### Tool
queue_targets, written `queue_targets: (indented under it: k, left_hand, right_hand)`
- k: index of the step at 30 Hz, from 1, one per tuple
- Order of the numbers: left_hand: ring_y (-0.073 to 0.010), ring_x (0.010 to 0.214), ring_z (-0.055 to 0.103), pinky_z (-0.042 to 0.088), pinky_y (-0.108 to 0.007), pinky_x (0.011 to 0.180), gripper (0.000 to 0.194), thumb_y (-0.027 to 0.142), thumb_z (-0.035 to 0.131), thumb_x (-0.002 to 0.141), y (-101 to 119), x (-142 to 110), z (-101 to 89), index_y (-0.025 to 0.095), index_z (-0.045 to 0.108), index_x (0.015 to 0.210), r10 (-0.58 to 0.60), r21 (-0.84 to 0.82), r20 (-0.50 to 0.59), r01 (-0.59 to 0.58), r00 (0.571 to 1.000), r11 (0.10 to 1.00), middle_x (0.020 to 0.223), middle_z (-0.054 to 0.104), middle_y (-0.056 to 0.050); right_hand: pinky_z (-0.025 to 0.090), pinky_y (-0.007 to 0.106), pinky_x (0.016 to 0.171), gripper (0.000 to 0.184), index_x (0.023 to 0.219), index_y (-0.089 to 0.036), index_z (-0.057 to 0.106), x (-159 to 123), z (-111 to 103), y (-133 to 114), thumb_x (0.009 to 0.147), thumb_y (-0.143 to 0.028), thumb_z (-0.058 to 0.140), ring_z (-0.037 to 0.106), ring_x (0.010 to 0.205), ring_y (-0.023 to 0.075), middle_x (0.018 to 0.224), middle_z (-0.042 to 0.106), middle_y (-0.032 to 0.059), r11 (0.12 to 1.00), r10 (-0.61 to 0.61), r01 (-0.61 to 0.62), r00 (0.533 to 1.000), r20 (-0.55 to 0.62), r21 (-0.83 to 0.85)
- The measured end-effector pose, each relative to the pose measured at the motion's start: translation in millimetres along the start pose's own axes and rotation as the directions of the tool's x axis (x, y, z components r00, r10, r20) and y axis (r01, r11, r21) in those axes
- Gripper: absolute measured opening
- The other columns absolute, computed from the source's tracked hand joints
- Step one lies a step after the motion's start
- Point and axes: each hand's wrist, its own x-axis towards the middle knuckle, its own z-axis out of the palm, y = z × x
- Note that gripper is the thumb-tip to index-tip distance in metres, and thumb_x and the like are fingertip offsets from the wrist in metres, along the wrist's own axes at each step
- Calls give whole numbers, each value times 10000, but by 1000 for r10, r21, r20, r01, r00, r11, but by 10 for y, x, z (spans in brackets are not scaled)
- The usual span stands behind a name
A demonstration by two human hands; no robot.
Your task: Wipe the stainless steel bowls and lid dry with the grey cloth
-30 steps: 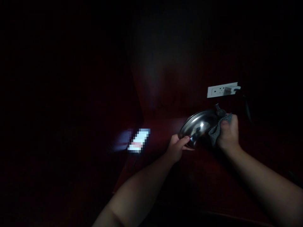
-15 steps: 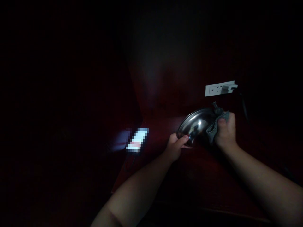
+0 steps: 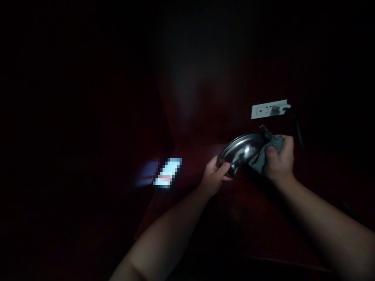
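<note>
The room is very dark. My left hand (image 3: 215, 175) is closed on the near left rim of a shiny round metal lid (image 3: 238, 151), holding it tilted above a dark red wooden surface (image 3: 249, 218). My right hand (image 3: 278, 160) is closed round a grey cloth (image 3: 260, 158) and presses it against the lid's right side. A dark knob (image 3: 266, 132) sticks out at the lid's upper right edge.
A lit phone screen (image 3: 167, 173) lies on the wooden surface to the left of my hands. A white wall socket (image 3: 265, 110) with a plug in it sits on the back wall, and a dark cable (image 3: 299, 130) hangs from it.
The lid and both hands have shifted slightly left and up. My right hand with the cloth has slid a little along the lid's right side.
</note>
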Motion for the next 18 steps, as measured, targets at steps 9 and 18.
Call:
queue_targets:
  k: [9, 18]
  left_hand:
    - [-179, 697, 609, 534, -349, 639, 488, 543, 683, 643, -41, 2, -32, 96, 624, 832, -95, -43, 57, 98, 994, 994, 748, 630, -69]
    - [-195, 704, 621, 538, -363, 638, 521, 572, 678, 644, -50, -14, -29, 101, 628, 862, -94, -61, 60, 98, 994, 993, 758, 647, -77]
  right_hand:
    - [443, 428, 726, 437, 1051, -199, 457, -11, -23, -55, 775, -538, 472, 546, 839, 269, 970, 547, 108, 998, -42, 40, 997, 63, 39]
    - [432, 419, 706, 423, 1026, -180, 454, -12, 14, -14, 790, -530, 465, 525, 782, 244, 904, 528, 90, 999, 29, -31, 999, 46, 42]
